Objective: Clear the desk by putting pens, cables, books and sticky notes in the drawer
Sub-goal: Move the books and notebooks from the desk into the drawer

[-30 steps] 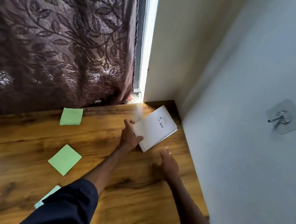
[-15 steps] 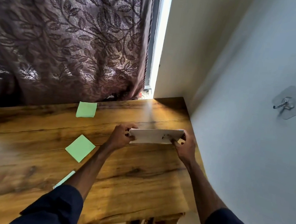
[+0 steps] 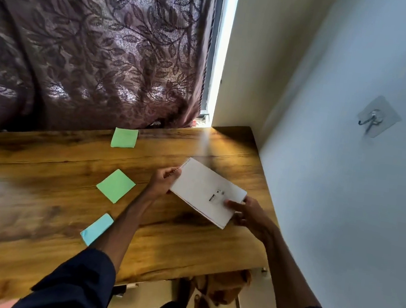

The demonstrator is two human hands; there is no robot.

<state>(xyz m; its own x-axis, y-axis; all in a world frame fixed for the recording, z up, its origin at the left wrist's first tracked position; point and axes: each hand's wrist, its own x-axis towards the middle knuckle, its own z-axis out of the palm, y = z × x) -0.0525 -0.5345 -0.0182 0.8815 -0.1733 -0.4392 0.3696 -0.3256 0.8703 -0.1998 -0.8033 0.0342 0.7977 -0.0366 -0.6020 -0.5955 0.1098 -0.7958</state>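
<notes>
I saw the left hand (image 3: 160, 182) pinching the spiral edge of the white notebook (image 3: 207, 192), and the right hand (image 3: 250, 214) gripping its other end. The notebook was over the counter (image 3: 185, 242). Two green sticky notes (image 3: 115, 185) and a blue sticky note (image 3: 97, 229) lay to its left.

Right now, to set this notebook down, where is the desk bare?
Bare wood: between the notebook and the desk's near edge, and the far corner by the wall. Three sticky notes crowd the strip beside the left forearm.
</notes>
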